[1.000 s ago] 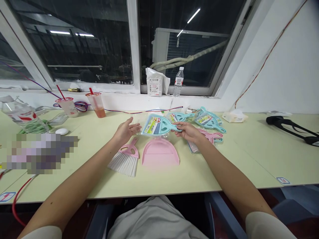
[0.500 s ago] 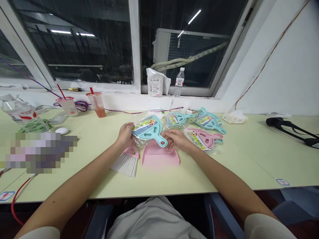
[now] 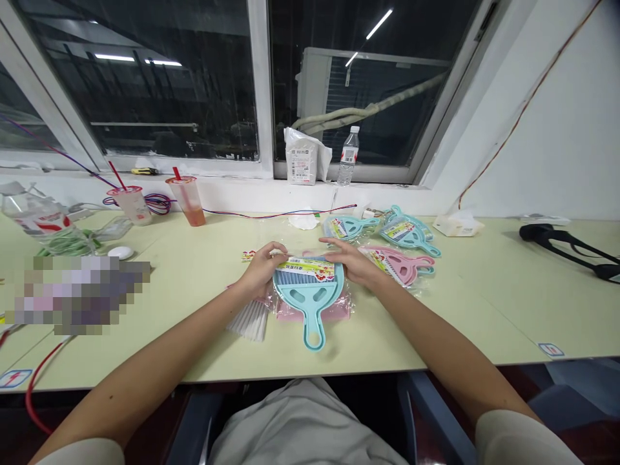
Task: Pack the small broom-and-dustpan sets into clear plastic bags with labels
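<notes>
Packaged teal dustpan (image 3: 307, 303) lies on the counter (image 3: 465, 310) directly before the person, handle pointing toward them, its clear bag overlapping a pink dustpan (image 3: 289, 314) and a pink-handled brush (image 3: 250, 321). Earlier it was held up with the handle pointing right; it now sits over both. The bag contains the pan and a brush head under a printed label (image 3: 305, 268). Left grip (image 3: 261, 271) is curled, fingertips closed on the bag's upper edge. Right grip (image 3: 351, 265) is spread open, resting on that edge, unclenched. Beyond stand a plastic cup (image 3: 188, 203) holding orange liquid and a red straw, and a bagged pink set (image 3: 397, 265).
</notes>
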`<act>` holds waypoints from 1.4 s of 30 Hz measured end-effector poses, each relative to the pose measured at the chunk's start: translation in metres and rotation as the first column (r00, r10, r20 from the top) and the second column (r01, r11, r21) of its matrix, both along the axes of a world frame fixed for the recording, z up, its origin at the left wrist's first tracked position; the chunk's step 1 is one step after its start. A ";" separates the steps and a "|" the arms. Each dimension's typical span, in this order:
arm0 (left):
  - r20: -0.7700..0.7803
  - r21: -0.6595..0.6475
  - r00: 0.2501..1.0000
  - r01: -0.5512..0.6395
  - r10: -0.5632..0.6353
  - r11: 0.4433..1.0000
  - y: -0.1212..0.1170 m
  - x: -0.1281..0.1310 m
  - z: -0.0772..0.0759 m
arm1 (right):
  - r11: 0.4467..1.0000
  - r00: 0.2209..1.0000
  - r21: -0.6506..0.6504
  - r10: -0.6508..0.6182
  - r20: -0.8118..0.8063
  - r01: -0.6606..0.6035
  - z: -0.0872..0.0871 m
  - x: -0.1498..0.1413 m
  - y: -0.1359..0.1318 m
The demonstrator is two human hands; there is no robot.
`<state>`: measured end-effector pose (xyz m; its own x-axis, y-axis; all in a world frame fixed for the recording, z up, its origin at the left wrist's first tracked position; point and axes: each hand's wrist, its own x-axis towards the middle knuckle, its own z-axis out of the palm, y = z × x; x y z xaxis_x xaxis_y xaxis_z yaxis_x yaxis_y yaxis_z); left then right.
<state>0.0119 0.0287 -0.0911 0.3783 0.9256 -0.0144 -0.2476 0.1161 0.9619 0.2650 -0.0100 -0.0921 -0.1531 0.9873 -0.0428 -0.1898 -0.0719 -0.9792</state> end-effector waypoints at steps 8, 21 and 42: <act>0.089 0.068 0.994 -0.072 0.066 0.995 0.008 -0.004 -0.004 | 0.999 0.999 0.012 -0.033 -0.021 0.033 -0.004 0.008 0.007; 0.088 0.149 0.992 -0.104 0.092 0.983 0.011 -0.007 -0.003 | 0.995 0.998 0.076 -0.062 -0.003 0.062 -0.009 0.015 0.013; 0.007 0.055 0.992 0.126 -0.127 0.991 0.007 -0.013 0.009 | 0.964 0.962 0.036 -0.266 0.058 0.265 -0.005 0.017 0.018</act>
<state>-0.0013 0.0358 -0.0819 0.4921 0.8697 0.0387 -0.2438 0.0950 0.9652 0.2823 0.0079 -0.0972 0.1168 0.9930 -0.0162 -0.1378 0.0001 -0.9905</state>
